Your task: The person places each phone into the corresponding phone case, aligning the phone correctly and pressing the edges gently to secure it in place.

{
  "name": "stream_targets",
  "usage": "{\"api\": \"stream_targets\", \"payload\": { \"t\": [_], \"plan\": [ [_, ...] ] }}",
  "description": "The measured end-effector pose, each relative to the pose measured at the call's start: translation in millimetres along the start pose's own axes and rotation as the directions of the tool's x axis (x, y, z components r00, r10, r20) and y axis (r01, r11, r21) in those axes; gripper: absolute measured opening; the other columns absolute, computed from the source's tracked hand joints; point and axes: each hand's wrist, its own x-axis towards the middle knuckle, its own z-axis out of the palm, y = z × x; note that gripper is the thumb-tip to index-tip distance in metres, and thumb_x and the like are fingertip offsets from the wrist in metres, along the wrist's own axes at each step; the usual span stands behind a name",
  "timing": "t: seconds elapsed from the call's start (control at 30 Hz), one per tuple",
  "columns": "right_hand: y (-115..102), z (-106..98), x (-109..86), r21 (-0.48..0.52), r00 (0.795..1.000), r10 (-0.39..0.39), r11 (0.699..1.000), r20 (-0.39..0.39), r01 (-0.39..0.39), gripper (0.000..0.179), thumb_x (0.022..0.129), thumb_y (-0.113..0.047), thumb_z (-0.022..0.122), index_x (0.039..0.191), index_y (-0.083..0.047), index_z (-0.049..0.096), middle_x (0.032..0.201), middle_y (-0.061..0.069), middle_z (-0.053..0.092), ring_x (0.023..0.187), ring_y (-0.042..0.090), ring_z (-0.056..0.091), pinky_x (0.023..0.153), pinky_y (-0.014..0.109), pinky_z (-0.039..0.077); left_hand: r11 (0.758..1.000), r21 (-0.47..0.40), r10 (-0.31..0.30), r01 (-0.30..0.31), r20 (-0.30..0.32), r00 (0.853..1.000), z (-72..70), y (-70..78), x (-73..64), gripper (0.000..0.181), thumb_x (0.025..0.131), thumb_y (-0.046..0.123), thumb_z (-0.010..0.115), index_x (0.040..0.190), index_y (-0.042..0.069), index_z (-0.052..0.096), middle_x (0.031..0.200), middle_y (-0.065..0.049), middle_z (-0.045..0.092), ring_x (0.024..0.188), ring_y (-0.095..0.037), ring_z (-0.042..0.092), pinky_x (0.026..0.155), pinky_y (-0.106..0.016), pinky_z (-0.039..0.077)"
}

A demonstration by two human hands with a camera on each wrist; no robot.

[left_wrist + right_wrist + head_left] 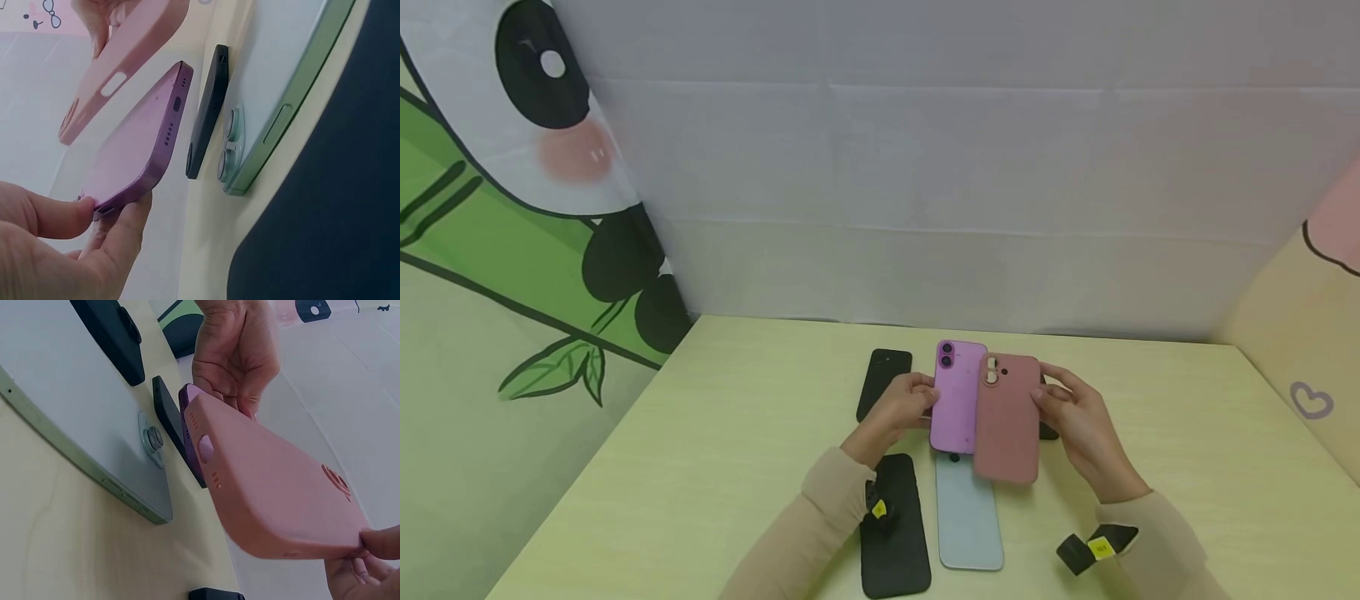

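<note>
A purple phone (953, 400) is pinched along its left edge by my left hand (904, 408), its two-lens back facing up toward the head camera. My right hand (1078, 425) pinches the right edge of a pink phone case (1009, 425), which has a camera cutout at its top corner. In the head view the case overlaps the phone's right side. From the left wrist view, the phone (140, 137) and the case (119, 69) are tilted and held above the table, the left thumb lying on the phone's edge.
Below them on the pale yellow table (737, 433) lies a light green phone or tablet (968, 525). A black phone-shaped item (895, 533) lies left of it, and another black one (880, 379) sits behind my left hand. Behind the right fingers a dark item (1048, 430) peeks out.
</note>
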Motion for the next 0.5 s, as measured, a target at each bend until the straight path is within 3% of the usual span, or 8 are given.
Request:
{"api": "stream_targets", "payload": {
  "t": [0.33,0.5],
  "plan": [
    [1,7,8.5,0.010,1.000,0.015,1.000,-0.025,-0.015,0.049,0.093,-0.003,0.047,0.139,0.002,0.031,0.089,-0.014,0.062,0.083,-0.002,0.058,0.077,0.015,0.049,1.000,-0.022,0.008,-0.007,0.032,0.999,2.8,-0.3,-7.3,0.026,0.093,0.006,0.048,0.118,-0.002,0.051,0.091,-0.009,0.058,0.079,-0.017,0.055,0.072,-0.032,0.054],
    [3,11,12.5,-0.010,0.999,0.028,1.000,-0.046,-0.029,0.047,0.094,-0.006,0.047,0.137,0.008,0.032,0.114,0.007,0.058,0.088,-0.005,0.056,0.078,0.013,0.048,0.999,-0.036,0.021,-0.019,0.048,0.999,3.3,-1.4,-9.1,0.025,0.094,0.006,0.047,0.116,-0.003,0.051,0.088,-0.007,0.056,0.077,-0.015,0.054,0.069,-0.031,0.053]
  ]
}}
